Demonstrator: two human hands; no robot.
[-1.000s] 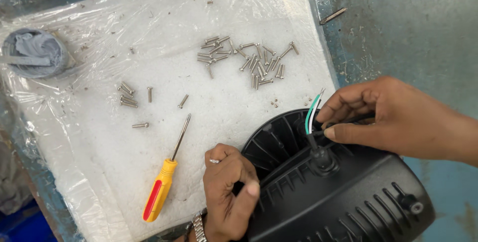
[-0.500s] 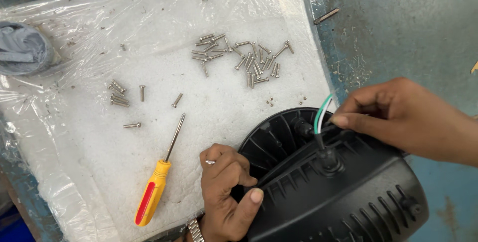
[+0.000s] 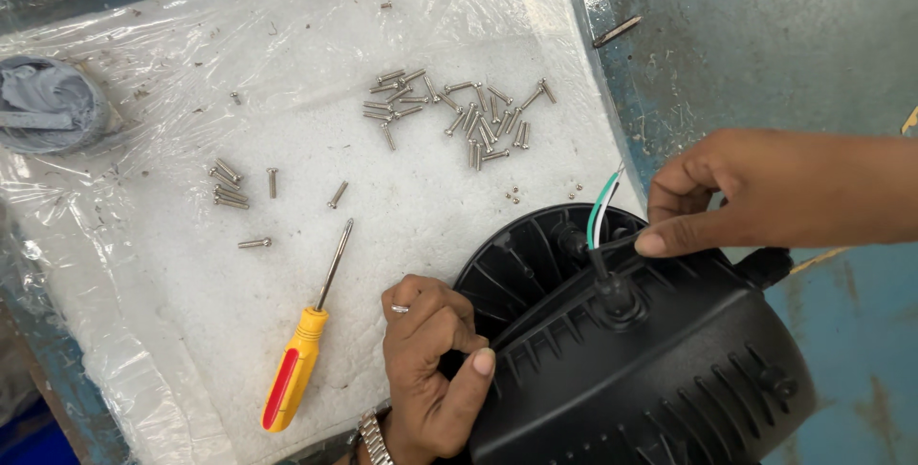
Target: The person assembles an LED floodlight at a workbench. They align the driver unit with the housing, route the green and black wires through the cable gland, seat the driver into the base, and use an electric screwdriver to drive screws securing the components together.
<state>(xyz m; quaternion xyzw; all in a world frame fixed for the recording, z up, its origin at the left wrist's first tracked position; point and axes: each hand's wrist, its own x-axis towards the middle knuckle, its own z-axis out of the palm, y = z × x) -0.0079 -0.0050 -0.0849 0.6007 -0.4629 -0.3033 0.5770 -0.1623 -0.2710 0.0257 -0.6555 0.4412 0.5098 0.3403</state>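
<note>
Sliding rightward since before, my right hand (image 3: 765,193) is pinching the black housing (image 3: 631,350) rim beside the wires (image 3: 602,207) — my left hand (image 3: 430,369) is curling closed, gripping its near edge. Beyond my left fingertips, foam (image 3: 402,236) is lying open around the screwdriver (image 3: 301,355) and screws (image 3: 459,111).

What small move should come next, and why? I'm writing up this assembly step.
Probably bring the left hand, which pinches a small silver screw, up to the black finned round housing. The right hand already steadies its rim beside the green, white and black wires; the yellow-handled screwdriver lies unused.
</note>
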